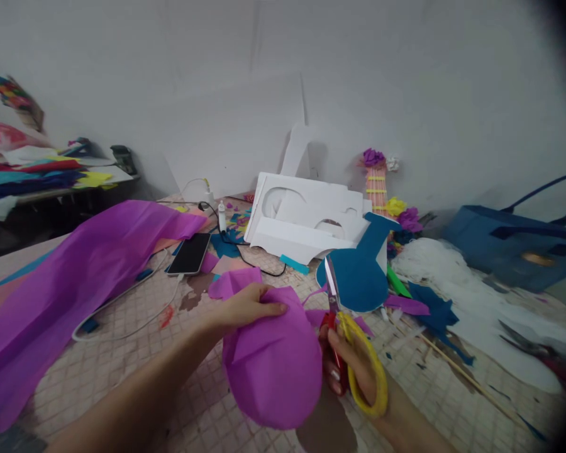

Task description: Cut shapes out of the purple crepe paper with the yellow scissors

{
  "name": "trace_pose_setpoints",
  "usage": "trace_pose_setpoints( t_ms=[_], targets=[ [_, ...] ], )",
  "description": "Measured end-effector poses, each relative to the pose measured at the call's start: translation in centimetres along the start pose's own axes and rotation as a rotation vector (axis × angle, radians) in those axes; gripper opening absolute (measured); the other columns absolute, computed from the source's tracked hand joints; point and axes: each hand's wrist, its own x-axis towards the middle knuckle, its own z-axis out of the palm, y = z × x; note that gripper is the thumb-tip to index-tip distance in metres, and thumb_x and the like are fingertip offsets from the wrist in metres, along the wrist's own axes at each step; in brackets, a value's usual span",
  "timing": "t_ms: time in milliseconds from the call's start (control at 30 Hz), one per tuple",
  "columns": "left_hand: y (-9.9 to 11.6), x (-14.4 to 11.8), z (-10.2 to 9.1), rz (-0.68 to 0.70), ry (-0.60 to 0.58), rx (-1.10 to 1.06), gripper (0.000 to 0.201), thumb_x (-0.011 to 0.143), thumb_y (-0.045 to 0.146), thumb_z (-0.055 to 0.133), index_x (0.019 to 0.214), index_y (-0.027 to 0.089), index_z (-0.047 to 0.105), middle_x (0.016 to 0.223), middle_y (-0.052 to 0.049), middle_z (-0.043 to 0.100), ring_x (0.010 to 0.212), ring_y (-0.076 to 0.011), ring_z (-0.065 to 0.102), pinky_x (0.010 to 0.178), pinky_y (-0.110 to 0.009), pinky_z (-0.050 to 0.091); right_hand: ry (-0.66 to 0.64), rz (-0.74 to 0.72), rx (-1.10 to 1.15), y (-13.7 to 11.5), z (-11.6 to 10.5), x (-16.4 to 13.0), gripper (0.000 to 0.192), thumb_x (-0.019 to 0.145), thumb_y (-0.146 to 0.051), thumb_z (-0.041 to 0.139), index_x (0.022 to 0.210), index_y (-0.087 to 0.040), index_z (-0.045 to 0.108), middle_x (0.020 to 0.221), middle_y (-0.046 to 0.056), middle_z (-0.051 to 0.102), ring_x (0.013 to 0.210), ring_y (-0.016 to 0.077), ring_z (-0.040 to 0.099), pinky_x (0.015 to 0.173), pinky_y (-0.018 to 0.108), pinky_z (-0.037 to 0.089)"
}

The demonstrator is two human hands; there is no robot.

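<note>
My left hand (245, 308) grips a folded, rounded piece of purple tissue paper (271, 365) and holds it above the tiled table. My right hand (353, 365) holds scissors (342, 327) with red and yellow handles; their blades point up and away, right beside the paper's right edge. A thin purple strip trails from the paper toward the blades.
A long purple tissue sheet (75, 283) lies at left. A phone (188, 253) with cables, white cardboard cut-outs (306, 220), a blue guitar-shaped cut-out (363, 270), paper flowers (408, 219), a blue bag (514, 245), white tissue, sticks and scraps crowd the table (136, 352).
</note>
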Motion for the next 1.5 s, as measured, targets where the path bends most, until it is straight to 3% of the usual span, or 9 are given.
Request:
trace_pose_setpoints(
  t_ms=[200,433,567,667,867,1133,1367,1433,1500],
  targets=[
    [0.3,-0.5,0.0,-0.031,-0.107,0.077,0.037,0.071,0.046,0.063,0.085,0.012,0.063,0.076,-0.001,0.060,0.069,-0.0148,0.054,0.056,-0.022,0.039,-0.093,0.124,0.278,-0.2,-0.1,0.7,0.057,0.081,-0.070,0.032,0.073,-0.018,0.055,0.051,0.000,0.057,0.033,0.0095,0.043,0.033,0.021,0.032],
    [0.0,-0.6,0.5,0.047,-0.296,0.140,0.029,0.070,0.042,0.065,0.078,0.014,0.065,0.066,0.001,0.058,0.061,-0.0118,0.052,0.052,-0.020,0.036,-0.076,0.010,0.035,-0.2,-1.5,1.0,0.034,0.084,-0.050,0.052,0.076,-0.017,0.056,0.067,0.001,0.064,0.037,0.0067,0.043,0.034,0.019,0.034],
    [-0.3,-0.5,0.7,0.042,-0.318,0.084,0.029,0.070,0.042,0.064,0.081,0.015,0.067,0.068,0.001,0.061,0.060,-0.0117,0.053,0.053,-0.020,0.038,-0.064,-0.014,-0.083,0.5,-2.0,1.5,0.034,0.081,-0.050,0.057,0.075,-0.017,0.057,0.049,-0.004,0.055,0.034,0.0074,0.042,0.034,0.019,0.032],
    [-0.5,-0.3,1.0,0.047,-0.335,0.087,0.030,0.070,0.042,0.064,0.081,0.014,0.067,0.067,0.001,0.061,0.059,-0.0117,0.052,0.053,-0.020,0.038,-0.029,-0.043,-0.145,1.2,-1.6,1.6,0.033,0.076,-0.049,0.065,0.076,-0.018,0.056,0.042,-0.009,0.046,0.036,0.0065,0.041,0.035,0.017,0.030],
    [-0.5,-0.2,1.5,0.126,-0.362,0.137,0.023,0.070,0.038,0.064,0.077,0.016,0.066,0.063,0.003,0.055,0.058,-0.0102,0.047,0.050,-0.019,0.034,-0.007,-0.081,-0.237,1.6,0.3,0.9,0.033,0.064,-0.040,0.076,0.078,-0.020,0.053,0.057,-0.009,0.049,0.042,0.0056,0.040,0.037,0.016,0.028],
    [-0.4,0.0,-0.9,0.088,-0.523,-0.083,0.039,0.064,0.048,0.072,0.083,0.016,0.061,0.066,0.003,0.056,0.059,-0.0084,0.048,0.057,-0.020,0.037,0.135,-0.109,-0.196,-0.6,-0.4,0.8,0.029,0.057,-0.030,0.074,0.076,-0.023,0.053,0.057,-0.009,0.050,0.043,0.0083,0.043,0.038,0.018,0.028],
    [-0.7,0.2,-1.7,0.186,-0.453,-0.024,0.043,0.059,0.038,0.078,0.091,0.016,0.060,0.075,0.001,0.060,0.067,-0.0105,0.053,0.062,-0.022,0.042,0.216,-0.143,-0.200,-2.6,-1.2,0.1,0.027,0.057,-0.028,0.073,0.077,-0.023,0.056,0.062,-0.007,0.054,0.045,0.0087,0.045,0.039,0.018,0.031],
    [-0.7,0.2,-1.8,0.194,-0.367,0.006,0.042,0.065,0.035,0.073,0.098,0.015,0.058,0.078,-0.001,0.062,0.069,-0.0112,0.056,0.062,-0.022,0.044,0.230,-0.142,-0.208,-2.9,-1.6,0.2,0.029,0.056,-0.027,0.074,0.078,-0.023,0.057,0.063,-0.006,0.055,0.045,0.0088,0.046,0.038,0.018,0.031],
    [-0.8,0.4,-2.2,0.195,-0.181,0.142,0.035,0.073,0.034,0.065,0.100,0.014,0.056,0.081,-0.004,0.065,0.071,-0.0123,0.060,0.064,-0.022,0.046,0.238,-0.139,-0.220,-3.1,-2.3,0.4,0.031,0.055,-0.027,0.075,0.079,-0.022,0.057,0.063,-0.006,0.055,0.045,0.0087,0.045,0.038,0.018,0.031]
  ],
)
